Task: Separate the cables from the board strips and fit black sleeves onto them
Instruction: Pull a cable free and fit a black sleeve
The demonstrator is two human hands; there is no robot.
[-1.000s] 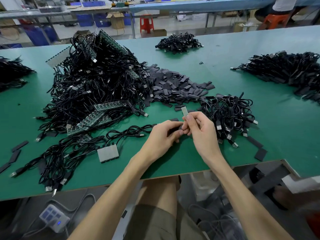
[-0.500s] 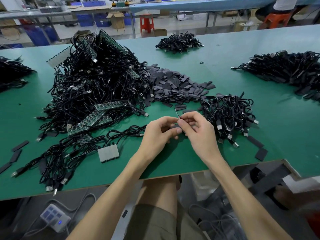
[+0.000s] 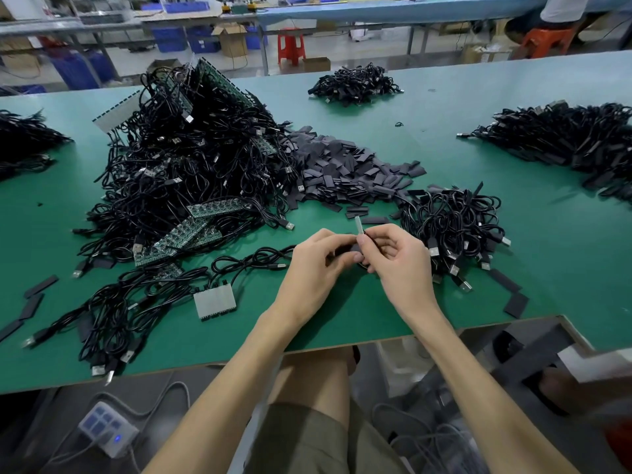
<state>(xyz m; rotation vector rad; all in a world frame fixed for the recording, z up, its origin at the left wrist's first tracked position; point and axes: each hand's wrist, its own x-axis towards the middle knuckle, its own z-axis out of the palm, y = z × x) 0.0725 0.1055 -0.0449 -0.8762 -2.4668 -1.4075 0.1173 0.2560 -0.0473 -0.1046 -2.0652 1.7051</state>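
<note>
Green table (image 3: 376, 319): L hand (image 3: 313, 268) holds sleeve (image 3: 344, 249), R hand (image 3: 402, 263) pinches board (image 3: 358, 225).

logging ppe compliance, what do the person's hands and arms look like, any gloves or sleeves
No gloves: the left hand and right hand are bare, with no rings, watch or wristband visible. Both forearms are bare too, with no sleeves in view.

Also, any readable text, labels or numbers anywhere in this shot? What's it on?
None legible.
Green board strips: print too small.
Board tip pinched by the right hand: too small to tell.
Black sleeve held by the left hand: no print shows.
Cardboard box at the back: blurred.
Power strip on the floor: no readable label.
</note>
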